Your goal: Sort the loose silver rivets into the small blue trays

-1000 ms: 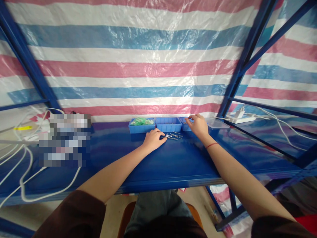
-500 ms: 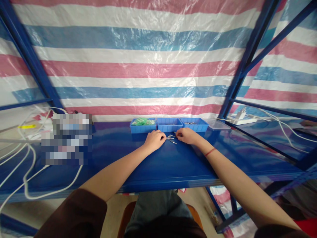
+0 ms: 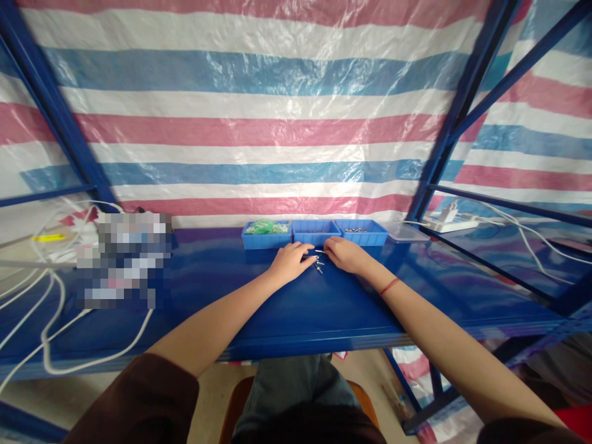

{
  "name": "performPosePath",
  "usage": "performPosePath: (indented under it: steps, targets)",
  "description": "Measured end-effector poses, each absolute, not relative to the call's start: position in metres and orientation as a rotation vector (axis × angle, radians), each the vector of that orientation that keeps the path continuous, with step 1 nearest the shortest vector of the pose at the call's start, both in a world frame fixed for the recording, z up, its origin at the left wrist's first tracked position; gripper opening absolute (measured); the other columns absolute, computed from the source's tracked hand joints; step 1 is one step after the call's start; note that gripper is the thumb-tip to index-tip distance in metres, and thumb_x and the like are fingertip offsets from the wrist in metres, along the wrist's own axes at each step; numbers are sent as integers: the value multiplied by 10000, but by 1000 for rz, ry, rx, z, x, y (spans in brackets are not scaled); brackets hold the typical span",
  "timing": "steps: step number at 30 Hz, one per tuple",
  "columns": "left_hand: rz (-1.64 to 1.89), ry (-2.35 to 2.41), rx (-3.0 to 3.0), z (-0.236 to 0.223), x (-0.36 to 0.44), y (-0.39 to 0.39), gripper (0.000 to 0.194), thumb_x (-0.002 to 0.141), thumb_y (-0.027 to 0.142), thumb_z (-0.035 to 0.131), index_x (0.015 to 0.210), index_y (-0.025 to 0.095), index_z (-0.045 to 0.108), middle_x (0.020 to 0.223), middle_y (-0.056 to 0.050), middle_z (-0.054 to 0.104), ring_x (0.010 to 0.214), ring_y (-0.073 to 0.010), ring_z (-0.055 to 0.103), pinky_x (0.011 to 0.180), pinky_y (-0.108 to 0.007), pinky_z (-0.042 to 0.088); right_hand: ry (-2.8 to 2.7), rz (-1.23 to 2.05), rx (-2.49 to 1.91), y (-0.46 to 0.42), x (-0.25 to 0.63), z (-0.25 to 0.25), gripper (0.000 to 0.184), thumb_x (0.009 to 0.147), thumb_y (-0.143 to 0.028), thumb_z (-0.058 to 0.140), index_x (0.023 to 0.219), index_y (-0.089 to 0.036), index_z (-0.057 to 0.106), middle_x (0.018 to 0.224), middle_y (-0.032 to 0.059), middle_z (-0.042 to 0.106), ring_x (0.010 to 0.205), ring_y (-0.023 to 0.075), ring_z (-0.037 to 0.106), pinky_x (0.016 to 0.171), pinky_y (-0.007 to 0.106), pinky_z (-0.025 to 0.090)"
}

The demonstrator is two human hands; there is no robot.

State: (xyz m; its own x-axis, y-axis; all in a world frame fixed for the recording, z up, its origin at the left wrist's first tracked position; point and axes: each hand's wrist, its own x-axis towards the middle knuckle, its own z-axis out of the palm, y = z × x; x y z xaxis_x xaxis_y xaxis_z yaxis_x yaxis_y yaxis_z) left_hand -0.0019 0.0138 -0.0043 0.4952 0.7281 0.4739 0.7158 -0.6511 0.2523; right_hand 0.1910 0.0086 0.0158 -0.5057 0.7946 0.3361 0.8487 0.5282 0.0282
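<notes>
My left hand [image 3: 290, 261] rests on the blue table [image 3: 287, 314], its thumb and forefinger apart around a few thin silver metal pins [image 3: 319, 267], rivet-like in shape. Opposite it, my right hand [image 3: 343, 254] has its fingers curled together, and a slim metal pin [image 3: 319, 251] sticks out from its fingertips toward the left hand. Just behind the hands stands a row of blue bins: the left bin [image 3: 267, 240] holds green and clear plastic packets, while the middle bin [image 3: 316, 237] and the right bin [image 3: 363, 238] hold small metal parts.
A flat clear plastic lid [image 3: 407, 232] lies right of the bins. White cables [image 3: 58, 370] loop across the table's left side, near a blurred-out patch. On the right is a white power strip [image 3: 451, 223]. Blue metal posts [image 3: 444, 145] and a striped sheet [image 3: 277, 129] enclose the back.
My left thumb and forefinger have parted from their pinch. The right hand has shifted slightly left, closer to the left hand. The loose pins lie at different angles.
</notes>
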Motion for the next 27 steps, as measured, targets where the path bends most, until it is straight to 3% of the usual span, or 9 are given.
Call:
performPosePath:
  steps: [4, 8, 14, 21, 27]
  targets:
    - [1005, 1195, 2684, -3, -1, 16, 264, 867, 339, 464, 1057, 231, 612, 958, -32, 641, 897, -172, 589, 822, -274, 442, -2393, -165, -1196, 4, 185, 19, 171, 861, -175, 397, 883, -157, 565, 831, 79, 604, 775, 172, 552, 720, 284, 403]
    - [1125, 1140, 2592, -3, -2, 21, 216, 877, 272, 443, 965, 206, 629, 942, -26, 657, 882, -163, 599, 818, -263, 444, -2095, 216, -1041, 6, 178, 17, 165, 842, -277, 462, 852, -160, 578, 811, 56, 621, 714, 148, 567, 672, 277, 443]
    - [1166, 1015, 2404, -3, 2, 19, 215, 879, 256, 420, 890, 170, 617, 863, -24, 673, 829, -150, 614, 776, -249, 455, -1767, 735, -903, 7, 173, 18, 330, 671, -386, 669, 894, -152, 598, 826, 52, 654, 763, 158, 617, 734, 313, 486]
    - [1141, 998, 2226, -1, 4, 16, 234, 883, 269, 403, 917, 158, 606, 882, -40, 682, 842, -151, 626, 780, -251, 470, -1748, 776, -919, 1, 173, 23, 340, 682, -434, 654, 877, -155, 636, 796, 50, 675, 708, 152, 614, 627, 279, 480]
    - [1096, 998, 2168, 2, 6, 12, 261, 895, 284, 380, 961, 166, 603, 907, -46, 684, 878, -160, 626, 780, -264, 477, -1783, 671, -920, 4, 174, 21, 317, 711, -447, 621, 838, -157, 635, 794, 49, 677, 679, 145, 601, 629, 281, 474]
